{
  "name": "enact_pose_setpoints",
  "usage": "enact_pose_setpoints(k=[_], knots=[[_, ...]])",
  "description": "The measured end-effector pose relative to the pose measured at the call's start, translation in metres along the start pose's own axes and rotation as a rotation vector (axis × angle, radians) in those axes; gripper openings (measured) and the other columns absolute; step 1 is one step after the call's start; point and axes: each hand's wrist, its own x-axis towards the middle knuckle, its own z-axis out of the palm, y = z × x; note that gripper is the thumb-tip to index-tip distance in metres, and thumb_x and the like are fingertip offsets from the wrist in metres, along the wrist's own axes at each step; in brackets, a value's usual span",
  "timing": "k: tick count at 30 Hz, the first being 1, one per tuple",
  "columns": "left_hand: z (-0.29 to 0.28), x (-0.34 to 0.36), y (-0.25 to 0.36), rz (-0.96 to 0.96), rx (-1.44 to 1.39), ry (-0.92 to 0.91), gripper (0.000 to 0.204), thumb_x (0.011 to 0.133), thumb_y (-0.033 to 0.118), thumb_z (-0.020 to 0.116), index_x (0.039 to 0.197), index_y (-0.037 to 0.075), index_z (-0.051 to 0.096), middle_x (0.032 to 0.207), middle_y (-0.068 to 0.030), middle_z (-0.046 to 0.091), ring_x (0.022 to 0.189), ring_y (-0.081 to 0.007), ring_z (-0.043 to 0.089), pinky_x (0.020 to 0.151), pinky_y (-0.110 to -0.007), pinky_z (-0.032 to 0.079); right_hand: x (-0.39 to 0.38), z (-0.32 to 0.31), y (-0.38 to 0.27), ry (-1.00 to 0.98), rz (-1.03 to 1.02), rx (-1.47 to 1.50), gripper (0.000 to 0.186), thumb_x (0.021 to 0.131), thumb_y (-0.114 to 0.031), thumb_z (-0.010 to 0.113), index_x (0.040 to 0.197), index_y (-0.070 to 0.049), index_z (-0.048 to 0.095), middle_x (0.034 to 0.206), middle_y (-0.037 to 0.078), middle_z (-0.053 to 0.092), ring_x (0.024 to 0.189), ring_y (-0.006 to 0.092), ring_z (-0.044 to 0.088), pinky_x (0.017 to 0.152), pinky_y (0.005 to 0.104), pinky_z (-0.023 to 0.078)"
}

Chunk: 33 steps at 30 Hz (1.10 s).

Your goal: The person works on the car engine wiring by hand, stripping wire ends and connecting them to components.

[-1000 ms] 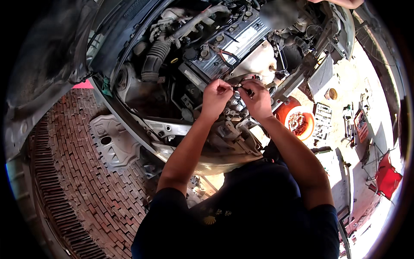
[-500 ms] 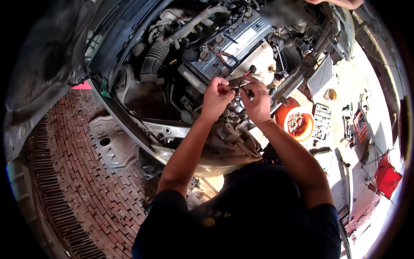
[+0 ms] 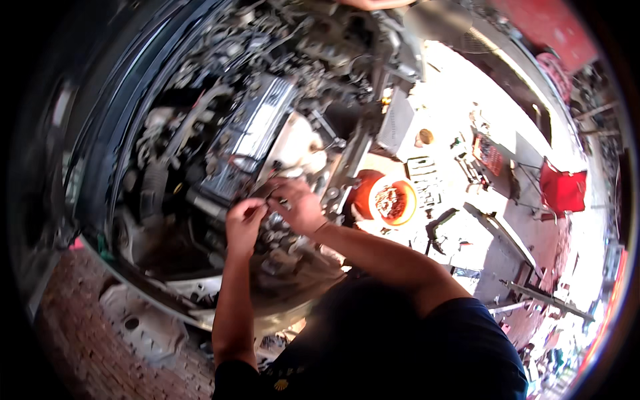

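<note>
The picture is smeared by motion. My left hand (image 3: pixel 243 223) is closed in a pinch on something thin and dark, apparently a wire. My right hand (image 3: pixel 297 203) is closed beside it on the same thin thing, whose detail is too blurred to make out. Both are over the engine bay, beside the silver ribbed engine cover (image 3: pixel 257 117) and a cream-coloured shield (image 3: pixel 290 140). A tool with red handles (image 3: pixel 243 163) seems to lie on the cover. A corrugated black intake hose (image 3: pixel 155 187) lies to the left.
A co-worker's arm (image 3: pixel 373 3) reaches in at the top. To the right are an orange bucket (image 3: pixel 362 193) of small parts, a tool set (image 3: pixel 420 180), metal bars (image 3: pixel 547 300) and a red chair (image 3: pixel 560 187). A grey metal panel (image 3: pixel 140 327) lies on the bricks (image 3: pixel 73 327) at lower left.
My head has turned, so the engine and hands appear further left and lower, and more of the right side shows. Both hands remain pinched together on the thin item.
</note>
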Motion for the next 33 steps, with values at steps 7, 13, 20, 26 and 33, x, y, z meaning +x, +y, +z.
enact_pose_setpoints(k=[7, 13, 20, 26, 33], knots=[[0.008, 0.011, -0.006, 0.039, 0.108, -0.119, 0.011, 0.094, 0.004, 0.073, 0.1, -0.001, 0.066, 0.089, -0.0018, 0.066, 0.083, -0.0102, 0.061, 0.075, -0.027, 0.05, -0.007, -0.024, 0.002, 0.031, -0.027, 0.074, 0.023, 0.084, -0.014, 0.079, 0.106, -0.008, 0.074, 0.123, 0.009, 0.07, 0.116, 0.0332, 0.065, 0.098, 0.0434, 0.054], [-0.003, -0.004, -0.009, 0.178, 0.354, 0.023, 0.019, 0.096, 0.017, 0.071, 0.099, -0.001, 0.065, 0.091, -0.0072, 0.063, 0.081, -0.017, 0.056, 0.073, -0.032, 0.047, 0.006, -0.001, 0.017, -0.042, -0.305, 0.017, 0.024, 0.082, -0.026, 0.073, 0.087, -0.005, 0.066, 0.095, 0.011, 0.067, 0.098, 0.0345, 0.065, 0.084, 0.0466, 0.053], [0.013, -0.024, 0.032, 0.113, 0.269, -0.061, 0.025, 0.095, 0.019, 0.075, 0.105, -0.004, 0.069, 0.102, -0.0133, 0.068, 0.093, -0.0255, 0.062, 0.083, -0.038, 0.055, 0.02, -0.019, 0.022, -0.175, -0.532, 0.004, 0.028, 0.089, -0.034, 0.067, 0.081, -0.007, 0.061, 0.087, 0.011, 0.065, 0.087, 0.037, 0.064, 0.072, 0.049, 0.053], [0.02, -0.03, 0.046, 0.176, 0.425, -0.084, 0.027, 0.097, 0.02, 0.075, 0.107, -0.005, 0.068, 0.1, -0.0123, 0.067, 0.089, -0.023, 0.061, 0.08, -0.037, 0.054, 0.009, -0.018, 0.026, -0.239, -0.387, -0.029, 0.03, 0.085, -0.039, 0.071, 0.081, -0.01, 0.068, 0.086, 0.01, 0.068, 0.094, 0.0351, 0.067, 0.074, 0.049, 0.055], [0.015, -0.024, 0.034, 0.188, 0.291, -0.097, 0.025, 0.1, 0.02, 0.071, 0.109, -0.003, 0.069, 0.093, -0.0112, 0.068, 0.078, -0.0208, 0.06, 0.071, -0.035, 0.052, 0.016, -0.029, 0.0, -0.387, -0.076, -0.211, 0.033, 0.084, -0.041, 0.068, 0.08, -0.009, 0.074, 0.087, 0.013, 0.074, 0.087, 0.0384, 0.072, 0.074, 0.0519, 0.057]])
